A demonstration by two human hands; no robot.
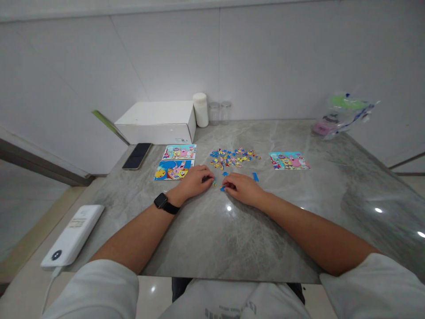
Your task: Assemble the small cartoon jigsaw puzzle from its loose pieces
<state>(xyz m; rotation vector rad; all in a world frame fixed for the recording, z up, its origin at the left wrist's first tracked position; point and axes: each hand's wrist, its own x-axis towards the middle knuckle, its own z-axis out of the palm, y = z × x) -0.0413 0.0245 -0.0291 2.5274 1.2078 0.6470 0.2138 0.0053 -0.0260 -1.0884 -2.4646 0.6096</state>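
A heap of small colourful jigsaw pieces lies in the middle of the grey marble table. My left hand, with a black watch on its wrist, rests just in front of the heap, its fingers curled and pinched on a small piece. My right hand lies beside it, its fingertips pressed together on a blue piece. A few loose pieces lie between and beside the hands. Two cartoon picture cards lie to the left of the heap, and a third card to the right.
A black phone and a white box are at the back left. A white container and two glass jars stand by the wall. A white power bank lies at the left edge, and a plastic bag sits at the back right.
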